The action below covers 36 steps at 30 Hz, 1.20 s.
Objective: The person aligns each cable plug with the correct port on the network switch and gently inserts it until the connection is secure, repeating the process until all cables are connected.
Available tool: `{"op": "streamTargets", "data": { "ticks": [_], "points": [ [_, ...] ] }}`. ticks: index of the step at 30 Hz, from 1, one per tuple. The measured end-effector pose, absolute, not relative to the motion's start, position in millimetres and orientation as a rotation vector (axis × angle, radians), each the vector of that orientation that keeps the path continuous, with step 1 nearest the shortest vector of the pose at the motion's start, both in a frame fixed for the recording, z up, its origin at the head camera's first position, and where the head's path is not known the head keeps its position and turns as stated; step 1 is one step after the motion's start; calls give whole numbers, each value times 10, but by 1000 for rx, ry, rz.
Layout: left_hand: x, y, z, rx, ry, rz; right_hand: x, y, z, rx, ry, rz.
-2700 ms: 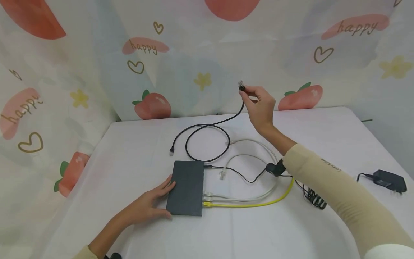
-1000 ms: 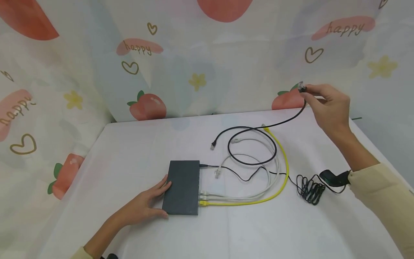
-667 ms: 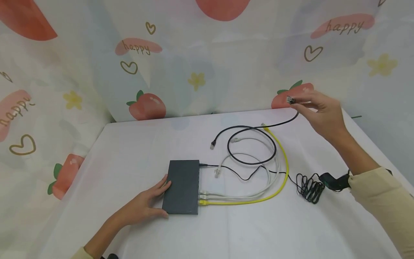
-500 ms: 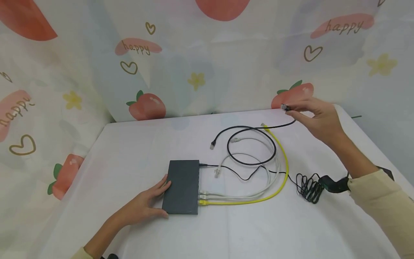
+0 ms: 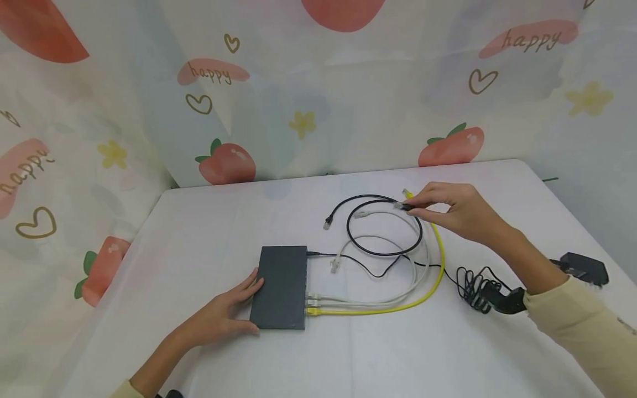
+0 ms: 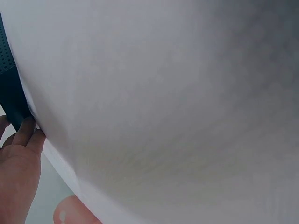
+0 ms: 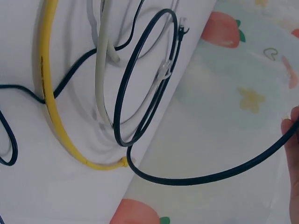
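A dark grey network switch (image 5: 281,287) lies flat on the white table. My left hand (image 5: 224,312) rests along its left edge, fingers on the top and thumb by the near corner. In the left wrist view, fingers (image 6: 24,133) reach the switch's edge. My right hand (image 5: 458,213) pinches one plug of a black network cable (image 5: 380,254) between thumb and fingertips, over the cable loops. The clear plug tip (image 5: 398,205) points left. That cable's other plug (image 5: 327,224) lies on the table. In the right wrist view, the black cable (image 7: 187,181) curves up to the fingers.
Two white network cables (image 5: 358,304) and a yellow one (image 5: 378,313) run from the switch's right side, partly under the black loop. A thin black power cord (image 5: 373,272) leads to a coiled bundle (image 5: 473,293). A power adapter (image 5: 584,268) lies far right.
My right hand carried the black cable's plug right, then lowered it and brought it back left over the loops. The loops shifted right. My left hand stays on the switch.
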<state>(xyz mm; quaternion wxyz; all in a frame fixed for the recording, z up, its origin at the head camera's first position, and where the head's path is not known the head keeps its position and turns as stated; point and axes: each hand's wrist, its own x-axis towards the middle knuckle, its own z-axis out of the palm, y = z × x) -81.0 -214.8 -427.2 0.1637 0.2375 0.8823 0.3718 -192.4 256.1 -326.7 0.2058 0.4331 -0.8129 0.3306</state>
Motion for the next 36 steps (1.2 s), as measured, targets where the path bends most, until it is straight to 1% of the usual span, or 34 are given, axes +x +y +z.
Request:
{"op": "streamTargets", "data": {
  "ticks": [4, 11, 28, 36],
  "points": [
    [-805, -2142, -4259, 686, 2524, 1048, -1862, 2453, -3334, 1290, -2312, 954],
    [-811, -2137, -4265, 685, 2533, 1048, -1758, 2218, -3486, 1308, -2489, 996],
    [-813, -2134, -4258, 688, 2537, 1025, -1692, 1783, -3803, 1319, -2818, 1074],
    [-808, -2140, -4258, 678, 2539, 1033, -1655, 1573, -3964, 1395, -2849, 1068]
  ]
}}
